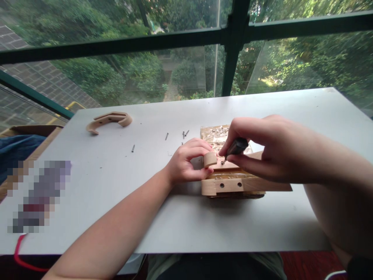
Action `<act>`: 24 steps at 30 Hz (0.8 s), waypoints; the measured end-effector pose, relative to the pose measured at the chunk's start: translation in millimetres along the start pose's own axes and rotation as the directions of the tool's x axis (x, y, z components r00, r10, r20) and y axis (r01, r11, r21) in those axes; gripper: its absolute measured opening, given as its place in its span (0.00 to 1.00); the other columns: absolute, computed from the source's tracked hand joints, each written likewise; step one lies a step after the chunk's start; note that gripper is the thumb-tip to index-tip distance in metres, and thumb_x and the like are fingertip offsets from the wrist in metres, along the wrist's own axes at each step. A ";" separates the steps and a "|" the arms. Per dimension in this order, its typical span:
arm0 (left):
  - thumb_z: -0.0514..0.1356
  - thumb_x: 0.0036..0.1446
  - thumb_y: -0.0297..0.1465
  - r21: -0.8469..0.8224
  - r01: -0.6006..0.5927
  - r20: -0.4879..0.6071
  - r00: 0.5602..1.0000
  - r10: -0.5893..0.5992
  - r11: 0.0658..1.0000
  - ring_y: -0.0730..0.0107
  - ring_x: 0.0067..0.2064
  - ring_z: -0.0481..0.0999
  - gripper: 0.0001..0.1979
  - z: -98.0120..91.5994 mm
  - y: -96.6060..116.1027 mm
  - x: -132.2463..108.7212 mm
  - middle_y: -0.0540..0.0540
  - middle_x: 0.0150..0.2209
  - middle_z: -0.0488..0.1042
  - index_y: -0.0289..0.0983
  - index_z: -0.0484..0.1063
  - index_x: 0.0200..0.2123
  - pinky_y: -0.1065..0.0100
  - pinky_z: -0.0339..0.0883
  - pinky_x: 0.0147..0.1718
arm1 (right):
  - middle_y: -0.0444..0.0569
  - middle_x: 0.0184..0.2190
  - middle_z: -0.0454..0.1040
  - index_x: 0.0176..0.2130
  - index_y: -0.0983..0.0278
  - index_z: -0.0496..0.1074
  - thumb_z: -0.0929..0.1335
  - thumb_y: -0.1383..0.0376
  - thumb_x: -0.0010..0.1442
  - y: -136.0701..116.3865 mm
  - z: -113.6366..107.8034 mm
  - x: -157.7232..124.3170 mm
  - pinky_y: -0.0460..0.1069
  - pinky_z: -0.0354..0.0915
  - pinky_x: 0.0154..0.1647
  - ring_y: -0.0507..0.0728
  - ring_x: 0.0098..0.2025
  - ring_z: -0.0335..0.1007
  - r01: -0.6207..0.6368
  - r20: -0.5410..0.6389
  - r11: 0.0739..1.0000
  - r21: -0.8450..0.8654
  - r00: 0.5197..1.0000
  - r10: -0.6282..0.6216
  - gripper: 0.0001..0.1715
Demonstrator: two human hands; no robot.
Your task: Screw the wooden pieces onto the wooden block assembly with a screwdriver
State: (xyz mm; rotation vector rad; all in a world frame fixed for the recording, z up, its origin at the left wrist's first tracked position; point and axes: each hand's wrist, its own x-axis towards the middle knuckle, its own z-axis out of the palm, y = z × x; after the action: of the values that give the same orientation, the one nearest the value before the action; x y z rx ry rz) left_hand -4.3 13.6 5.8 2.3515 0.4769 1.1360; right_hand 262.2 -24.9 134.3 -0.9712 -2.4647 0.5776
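Observation:
My left hand grips the rounded end of a light wooden piece, thumb below and fingers above. My right hand is wrapped round the black handle of a screwdriver, tilted with its tip down at a screw in the wood. Both hands are over a block wrapped in brown tape. Along the block's near side runs a wooden strip with a curved left end and two dark screw heads. The right hand hides part of the wood behind it.
On the white table, several loose screws lie left of the block. A curved wooden piece rests at the far left. A blurred-out object and a red strap are near the left edge. Windows stand behind.

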 end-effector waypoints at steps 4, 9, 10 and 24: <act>0.76 0.57 0.40 -0.021 0.030 0.007 1.000 -0.030 0.999 0.73 0.50 0.84 0.14 0.1 0.0 -1.2 0.43 0.44 0.87 0.37 0.84 0.40 0.69 0.81 0.56 | 0.40 0.24 0.74 0.33 0.64 0.72 0.73 0.61 0.62 0.1 2.0 4.1 0.43 0.54 0.25 0.44 0.23 0.61 -0.017 -0.064 0.999 -0.050 0.998 0.014 0.10; 0.75 0.58 0.41 -0.029 0.043 0.024 0.999 -0.043 0.999 0.72 0.51 0.85 0.14 -0.1 -0.3 -1.3 0.43 0.45 0.87 0.38 0.85 0.41 0.68 0.81 0.57 | 0.40 0.29 0.76 0.39 0.65 0.73 0.69 0.68 0.63 1.2 10.6 7.1 0.39 0.59 0.30 0.42 0.28 0.63 0.050 -0.114 0.998 -0.026 0.992 -0.052 0.02; 0.75 0.58 0.42 -0.021 0.037 0.013 0.999 -0.037 0.999 0.72 0.51 0.85 0.14 0.1 -0.2 -1.1 0.43 0.44 0.87 0.37 0.84 0.40 0.69 0.81 0.55 | 0.40 0.32 0.78 0.42 0.64 0.75 0.68 0.68 0.65 1.3 12.5 7.2 0.38 0.60 0.32 0.41 0.29 0.65 0.088 -0.097 0.996 0.007 0.991 -0.087 0.05; 0.74 0.60 0.39 -0.032 0.002 0.007 1.000 -0.002 0.999 0.76 0.52 0.83 0.12 0.0 -1.8 -1.2 0.45 0.45 0.86 0.38 0.84 0.42 0.73 0.79 0.57 | 0.43 0.44 0.80 0.53 0.62 0.72 0.65 0.70 0.65 -3.8 4.7 -2.9 0.41 0.68 0.38 0.45 0.41 0.76 -0.030 0.081 0.989 0.145 0.997 0.019 0.17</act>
State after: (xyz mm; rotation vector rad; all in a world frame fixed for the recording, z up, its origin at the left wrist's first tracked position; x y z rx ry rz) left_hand -5.2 14.5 4.0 2.3266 0.4550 1.1258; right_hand 259.6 -30.5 131.8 -0.9384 -2.4419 0.8072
